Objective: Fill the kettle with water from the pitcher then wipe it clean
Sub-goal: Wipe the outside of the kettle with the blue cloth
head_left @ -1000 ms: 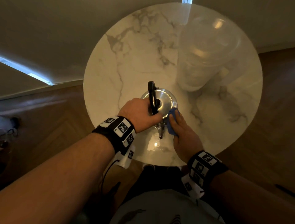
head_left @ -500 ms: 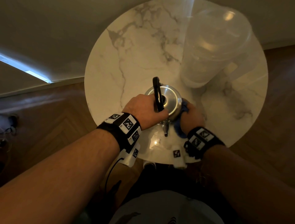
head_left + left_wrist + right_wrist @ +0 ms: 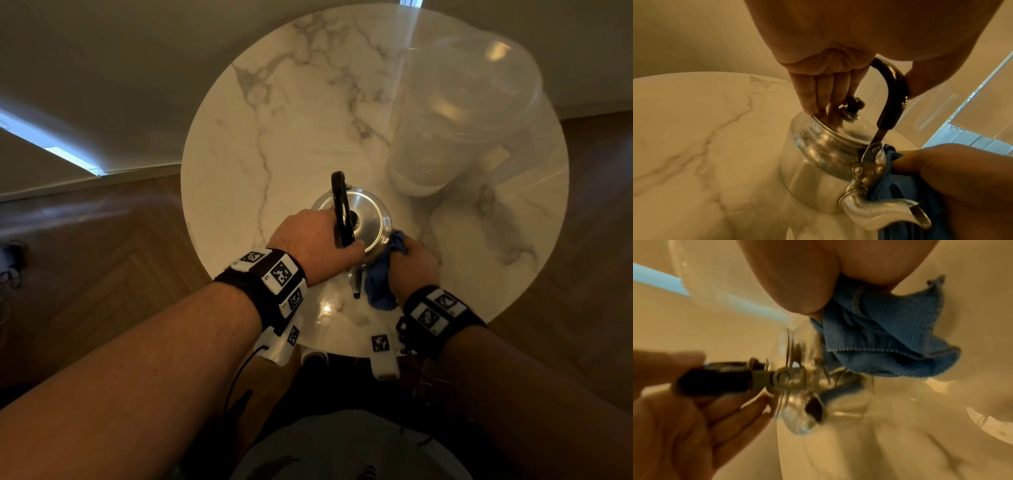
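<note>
Left hand [image 3: 318, 245] wrapped tight on kettle [image 3: 366, 222] handle on counter [image 3: 291, 137], right hand [image 3: 412, 263], squeezing blue cloth [image 3: 380, 277], now slid from front to right side by spout, so wiping under way, pitcher [image 3: 462, 113] behind.

One kettle [image 3: 363, 219], one pitcher [image 3: 459, 113], one blue cloth [image 3: 380, 274] and two hands on one tabletop [image 3: 274, 120].
</note>
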Demonstrator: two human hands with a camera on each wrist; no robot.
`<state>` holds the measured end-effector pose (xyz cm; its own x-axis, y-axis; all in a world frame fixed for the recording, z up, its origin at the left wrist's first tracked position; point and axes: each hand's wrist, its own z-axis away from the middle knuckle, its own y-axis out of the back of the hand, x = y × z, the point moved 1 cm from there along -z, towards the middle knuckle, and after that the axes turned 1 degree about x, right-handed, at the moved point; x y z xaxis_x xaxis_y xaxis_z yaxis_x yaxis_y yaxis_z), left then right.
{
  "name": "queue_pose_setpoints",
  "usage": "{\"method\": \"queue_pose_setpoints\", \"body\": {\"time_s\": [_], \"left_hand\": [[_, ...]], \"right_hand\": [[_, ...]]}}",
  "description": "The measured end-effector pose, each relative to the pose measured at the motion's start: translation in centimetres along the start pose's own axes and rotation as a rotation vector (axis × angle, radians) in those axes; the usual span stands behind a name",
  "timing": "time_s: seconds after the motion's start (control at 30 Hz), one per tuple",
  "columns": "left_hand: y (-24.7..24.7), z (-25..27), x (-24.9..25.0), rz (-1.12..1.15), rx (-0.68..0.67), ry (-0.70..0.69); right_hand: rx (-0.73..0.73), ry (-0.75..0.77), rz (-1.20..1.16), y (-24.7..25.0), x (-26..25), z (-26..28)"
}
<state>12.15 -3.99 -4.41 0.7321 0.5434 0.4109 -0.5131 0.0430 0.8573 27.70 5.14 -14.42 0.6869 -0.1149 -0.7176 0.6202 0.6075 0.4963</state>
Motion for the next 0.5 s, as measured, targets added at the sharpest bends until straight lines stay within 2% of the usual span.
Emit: {"method": "queue_pose_setpoints", "body": {"time_s": [0.1,0.2,0.27,0.4,0.5], "left_hand": [[-0.1,0.1,0.1,-0.010,0.006,0.003],[-0.1,0.0,0.0,-0.010,0.001,-0.001],[0.0,0.0,0.1,-0.002,-0.006,-0.003],[0.1,0.1,0.1,0.012,0.005,0.009],[-0.1,0.1,0.1,0.019,0.009,0.021]], "right_hand": [[-0.029,0.092,-0.125,0.3,0.8,0.9],[-0.117,0.015,-0.291,-1.2,2.7,4.8],[-0.106,0.078,-0.302,-2.1,3.1,6.0],[0.032,0.151,-0.201,-1.2,0.5,1.3],[-0.038,0.091,-0.218,1.0,-2.7,-3.2]]}}
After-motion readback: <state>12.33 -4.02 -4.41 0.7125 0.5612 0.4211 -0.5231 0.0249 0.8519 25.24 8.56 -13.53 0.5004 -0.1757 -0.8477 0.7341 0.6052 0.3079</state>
